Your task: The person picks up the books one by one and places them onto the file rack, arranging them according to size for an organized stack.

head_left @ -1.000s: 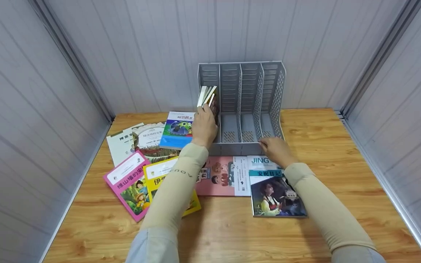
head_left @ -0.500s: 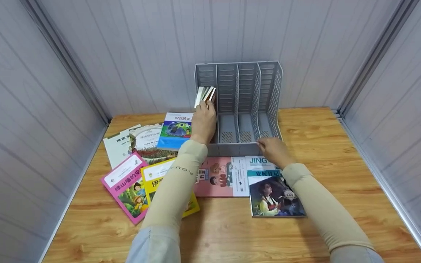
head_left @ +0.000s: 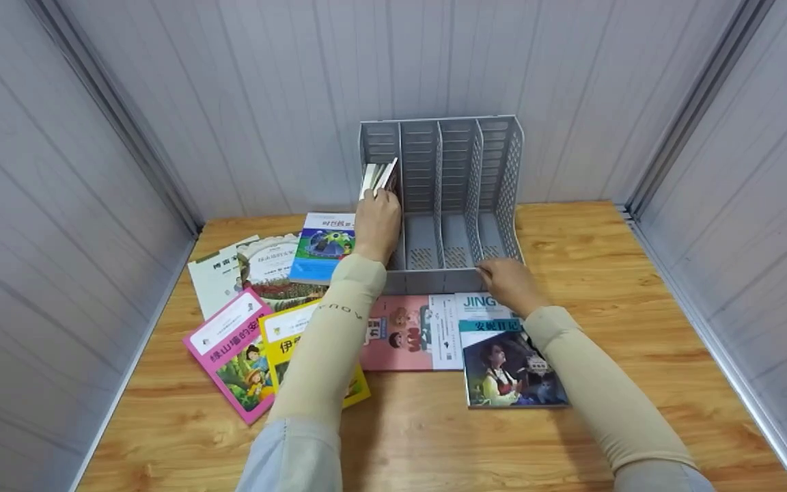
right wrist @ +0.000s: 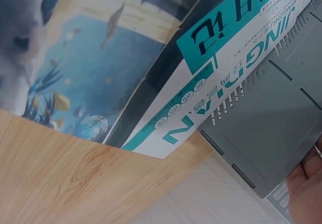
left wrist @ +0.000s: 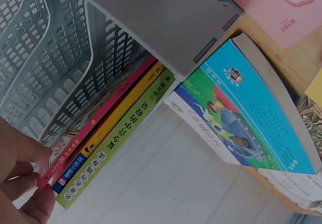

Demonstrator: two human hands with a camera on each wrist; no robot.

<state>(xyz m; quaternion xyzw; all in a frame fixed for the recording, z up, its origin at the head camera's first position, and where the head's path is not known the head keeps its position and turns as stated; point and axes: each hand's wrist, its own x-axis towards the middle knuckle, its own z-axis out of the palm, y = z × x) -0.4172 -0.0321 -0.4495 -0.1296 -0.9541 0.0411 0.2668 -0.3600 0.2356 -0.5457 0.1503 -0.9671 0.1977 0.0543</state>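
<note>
Since a second ago the books [head_left: 378,179] had sunk lower and squared up in the rack's leftmost slot, and the left hand [head_left: 377,224] had followed them in; the right hand [head_left: 507,283] had barely shifted. Three thin paperbacks, red, yellow and green spines in the left wrist view [left wrist: 103,146], stood on edge in that slot of the grey file rack [head_left: 457,279], leaning slightly, tops fanned apart. My read: light, stiff enough on edge as a bundle, glossy covers so they'd slide against each other; best held pinched across all three near the front edge, or pushed flat on the spines. Left hand sat at the slot's mouth, fingertips [left wrist: 31,172] curled lightly on the spine ends, thumb below, so the books lay just beyond and above the fingers, touching them. Whether it was a true pinch or only a steadying touch, hard to tell. Right hand rested on the rack's low front wall at its right corner, fingers bent over the edge, bracing it; how firmly it closed I couldn't tell. Rack was hollow plastic, likely light and prone to skid on the wooden table [head_left: 639,328]. More picture books lay flat around it: a blue one [head_left: 322,247] left of the rack, pink [head_left: 231,352] and yellow ones nearer, a dark-covered one [head_left: 511,365] under the right forearm.
</note>
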